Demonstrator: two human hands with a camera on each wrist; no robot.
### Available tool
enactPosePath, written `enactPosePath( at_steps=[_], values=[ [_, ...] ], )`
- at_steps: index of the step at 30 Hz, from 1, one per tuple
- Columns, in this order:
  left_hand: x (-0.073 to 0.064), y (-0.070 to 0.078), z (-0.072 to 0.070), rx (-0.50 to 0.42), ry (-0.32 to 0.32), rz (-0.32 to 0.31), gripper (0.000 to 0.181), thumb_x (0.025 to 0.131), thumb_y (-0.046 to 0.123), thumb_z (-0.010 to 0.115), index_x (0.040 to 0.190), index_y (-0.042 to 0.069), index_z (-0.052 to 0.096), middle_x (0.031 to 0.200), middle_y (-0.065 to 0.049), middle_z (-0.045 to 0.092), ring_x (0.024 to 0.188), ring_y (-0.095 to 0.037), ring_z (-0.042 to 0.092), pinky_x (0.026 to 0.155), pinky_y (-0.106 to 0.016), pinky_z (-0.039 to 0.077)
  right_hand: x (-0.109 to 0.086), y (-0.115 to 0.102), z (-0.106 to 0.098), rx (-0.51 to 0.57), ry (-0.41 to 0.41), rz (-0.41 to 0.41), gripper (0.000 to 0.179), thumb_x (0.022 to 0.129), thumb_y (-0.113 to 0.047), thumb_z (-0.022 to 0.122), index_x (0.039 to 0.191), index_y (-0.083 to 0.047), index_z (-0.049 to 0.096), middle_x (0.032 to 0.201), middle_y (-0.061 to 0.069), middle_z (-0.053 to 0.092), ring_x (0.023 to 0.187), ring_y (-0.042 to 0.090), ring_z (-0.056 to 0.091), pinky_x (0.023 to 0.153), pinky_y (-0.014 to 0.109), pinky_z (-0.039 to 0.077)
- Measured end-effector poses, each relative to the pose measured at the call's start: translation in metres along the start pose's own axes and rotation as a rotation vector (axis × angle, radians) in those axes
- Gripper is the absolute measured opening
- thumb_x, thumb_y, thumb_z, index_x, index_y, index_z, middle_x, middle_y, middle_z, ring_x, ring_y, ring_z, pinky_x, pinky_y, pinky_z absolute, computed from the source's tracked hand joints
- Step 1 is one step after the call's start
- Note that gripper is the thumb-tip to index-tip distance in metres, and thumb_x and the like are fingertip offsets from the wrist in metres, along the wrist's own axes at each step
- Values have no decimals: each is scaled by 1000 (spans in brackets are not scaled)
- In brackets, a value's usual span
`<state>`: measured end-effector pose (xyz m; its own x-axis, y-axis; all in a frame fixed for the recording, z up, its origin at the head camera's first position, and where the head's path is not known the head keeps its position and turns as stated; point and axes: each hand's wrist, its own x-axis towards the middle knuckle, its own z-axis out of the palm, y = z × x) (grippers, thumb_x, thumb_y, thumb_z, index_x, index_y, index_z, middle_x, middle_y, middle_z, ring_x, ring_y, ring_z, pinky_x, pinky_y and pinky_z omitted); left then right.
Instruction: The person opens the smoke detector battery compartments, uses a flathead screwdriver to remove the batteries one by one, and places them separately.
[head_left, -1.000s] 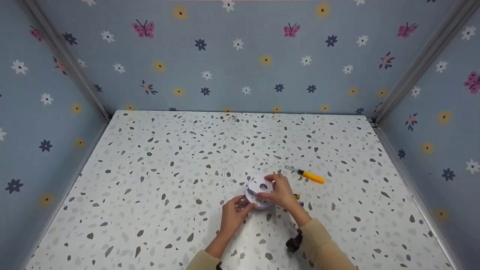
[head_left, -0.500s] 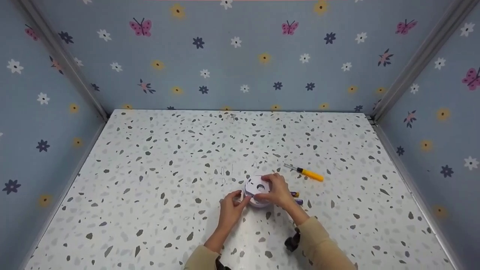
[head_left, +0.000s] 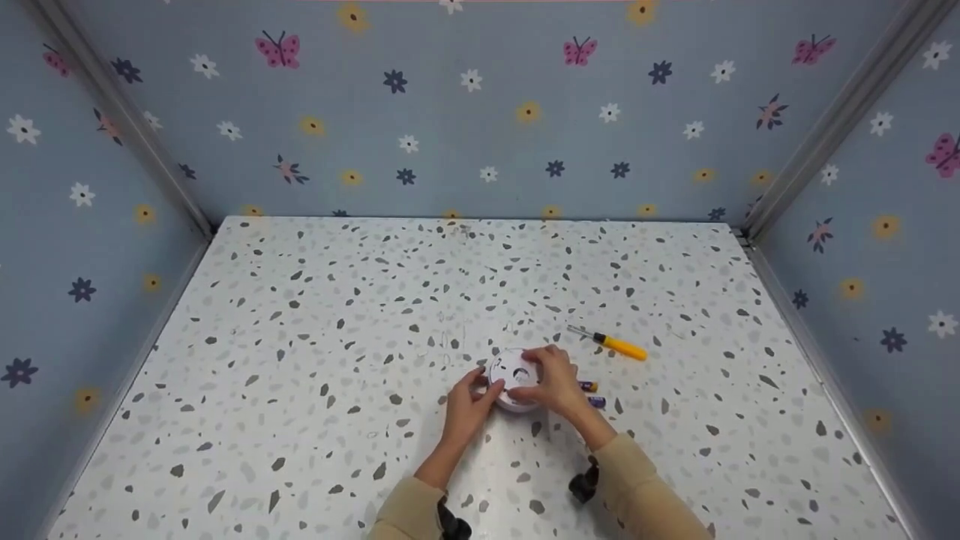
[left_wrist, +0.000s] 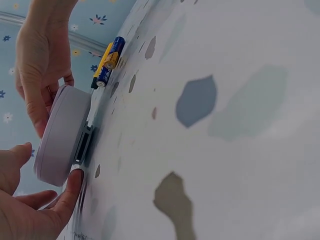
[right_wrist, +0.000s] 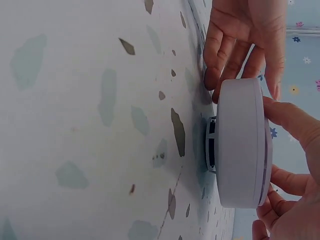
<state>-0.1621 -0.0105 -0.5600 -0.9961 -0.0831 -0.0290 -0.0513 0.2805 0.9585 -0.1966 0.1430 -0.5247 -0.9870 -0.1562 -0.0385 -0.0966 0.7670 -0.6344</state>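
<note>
A white round smoke detector point(head_left: 517, 407) lies on the table between both hands, its dark slotted vent point(right_wrist: 211, 145) facing down in the right wrist view. On its upper side sits a thin white round plate point(head_left: 504, 369) with a hole and several small slots. My left hand point(head_left: 468, 409) holds the detector by its left rim, thumb on top and fingers along the side. Thumb and fingers of my right hand point(head_left: 556, 381) pinch the plate from the right. Side-on, the right wrist view shows the plate point(right_wrist: 268, 150) against the housing point(right_wrist: 240, 145), with a narrow seam between.
Two batteries point(head_left: 597, 402) lie just right of the right hand, partly hidden in the head view. Beyond them is a screwdriver point(head_left: 624, 349) with a yellow handle. The speckled table point(head_left: 337, 300) is bounded by flowered walls point(head_left: 450, 112) at the back and sides.
The plate has turned and shifted on the detector and now sits flush over it. My left thumb has moved up onto the top edge. More of the batteries shows beside the right hand.
</note>
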Motion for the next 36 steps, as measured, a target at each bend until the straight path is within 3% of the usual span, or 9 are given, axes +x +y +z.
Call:
enactPosePath(
  at_steps=[10, 14, 21, 36],
  values=[
    [2, -4, 4, -49, 11, 52, 45, 83, 21, 63, 116, -9, 52, 99, -16, 60, 77, -20, 58, 67, -26, 49, 0, 0, 2, -15, 2, 0, 63, 59, -32, 81, 112, -8, 58, 111, 10, 49, 106, 26, 42, 93, 46, 30],
    [2, -3, 4, -52, 3, 41, 46, 83, 21, 62, 117, -8, 51, 100, -16, 59, 81, -20, 58, 69, -26, 49, 0, 0, 2, -4, 5, 5, 62, 59, -32, 81, 111, -8, 58, 111, 10, 49, 106, 26, 42, 94, 46, 29],
    [1, -1, 3, -78, -32, 22, 47, 86, 21, 59, 119, -9, 49, 102, -17, 58, 70, -17, 61, 56, -21, 49, 1, 1, 2, -24, 22, -39, 62, 59, -32, 81, 110, -5, 59, 111, 13, 50, 104, 28, 42, 89, 47, 31],
    [1, -2, 4, -71, -30, 4, 49, 85, 24, 60, 120, -7, 48, 101, -15, 58, 64, -13, 58, 52, -21, 49, 2, 1, 0, -2, 14, -16, 62, 59, -33, 81, 110, -7, 58, 109, 9, 50, 103, 25, 43, 91, 44, 32]
  ],
)
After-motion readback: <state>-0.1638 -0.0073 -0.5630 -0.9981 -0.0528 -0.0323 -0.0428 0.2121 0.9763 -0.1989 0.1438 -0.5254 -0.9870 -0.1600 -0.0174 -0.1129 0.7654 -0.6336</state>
